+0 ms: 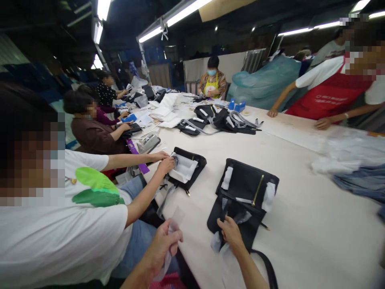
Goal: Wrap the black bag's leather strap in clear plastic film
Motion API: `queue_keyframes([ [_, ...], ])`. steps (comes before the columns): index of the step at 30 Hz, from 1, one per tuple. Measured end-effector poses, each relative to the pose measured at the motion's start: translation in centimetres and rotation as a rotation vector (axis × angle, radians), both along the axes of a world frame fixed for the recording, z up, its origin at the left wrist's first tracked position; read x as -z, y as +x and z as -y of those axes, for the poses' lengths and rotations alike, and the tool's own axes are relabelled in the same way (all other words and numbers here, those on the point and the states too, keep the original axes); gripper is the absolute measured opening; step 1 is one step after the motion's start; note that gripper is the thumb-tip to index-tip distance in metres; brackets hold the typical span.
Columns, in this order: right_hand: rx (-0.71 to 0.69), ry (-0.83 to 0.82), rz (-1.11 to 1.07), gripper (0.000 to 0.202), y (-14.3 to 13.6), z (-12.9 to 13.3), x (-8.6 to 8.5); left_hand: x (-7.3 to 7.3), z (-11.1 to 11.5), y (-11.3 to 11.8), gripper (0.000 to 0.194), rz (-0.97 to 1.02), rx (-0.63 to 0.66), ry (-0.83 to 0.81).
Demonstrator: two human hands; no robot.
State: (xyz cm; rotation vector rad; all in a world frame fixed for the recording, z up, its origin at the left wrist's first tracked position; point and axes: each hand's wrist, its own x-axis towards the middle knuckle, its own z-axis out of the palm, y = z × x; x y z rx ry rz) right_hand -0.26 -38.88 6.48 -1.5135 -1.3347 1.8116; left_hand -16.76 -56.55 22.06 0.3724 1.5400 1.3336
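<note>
A black bag with a gold zipper lies spread on the pale table, with white wrapping on both sides and a black strap trailing toward the front edge. My right hand is closed on a dark strap wrapped partly in translucent film, over the bag's lower flap. Off the table's near edge, my left hand pinches a translucent plastic strip, which sticks up above the fingers and hangs below them.
At the left, a person in a white shirt handles another black bag with white paper. More bags lie farther back on the table. Plastic bags and blue cloth are at the right, near a person in a red apron.
</note>
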Motion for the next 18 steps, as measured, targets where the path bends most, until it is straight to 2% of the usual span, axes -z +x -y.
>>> queue_keyframes([
  [4,-0.141,-0.096,0.045,0.031,0.9,1.5,-0.6,0.3,-0.2,-0.4,0.050,-0.004,0.050,-0.023],
  [6,-0.202,-0.144,0.093,0.025,1.8,1.8,-1.3,0.6,-0.4,-0.8,0.059,-0.005,0.078,-0.010],
  [8,-0.257,-0.187,0.122,0.027,3.0,1.4,-2.7,1.1,-0.8,-1.2,0.063,-0.023,0.107,-0.026],
  [10,-0.296,-0.204,0.090,0.026,4.3,0.6,-5.0,1.7,-1.2,-1.6,0.062,-0.053,0.130,-0.044],
  [13,-0.169,-0.262,-0.212,0.031,6.0,-0.4,-8.9,2.8,-1.7,-1.9,0.053,-0.018,0.171,-0.016],
  [15,-0.075,-0.326,-0.351,0.036,6.6,-0.3,-10.7,3.4,-1.8,-1.8,0.047,0.079,0.218,0.030],
  [18,-0.130,-0.375,-0.194,0.036,6.6,0.9,-11.3,3.9,-1.8,-1.2,0.040,0.202,0.286,0.023],
])
